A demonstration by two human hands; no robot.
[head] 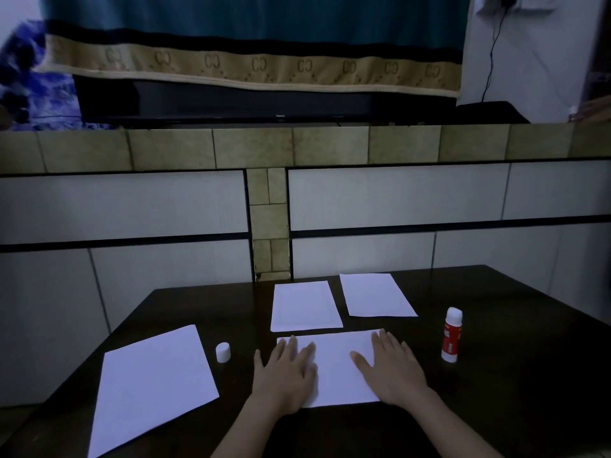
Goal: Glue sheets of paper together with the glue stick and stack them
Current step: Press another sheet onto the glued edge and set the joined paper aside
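While both the left hand (287, 375) and right hand (391, 368) press flat, fingers straight, on the white paper sheet (334, 368) near the dark table's (512, 391) front edge, uneven pressure could wrinkle or skew it.

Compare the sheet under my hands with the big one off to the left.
The sheet under the hands lies square to the table edge; the left sheet lies turned at an angle. The left hand and right hand press the first flat; nothing touches the other. Both are plain white.
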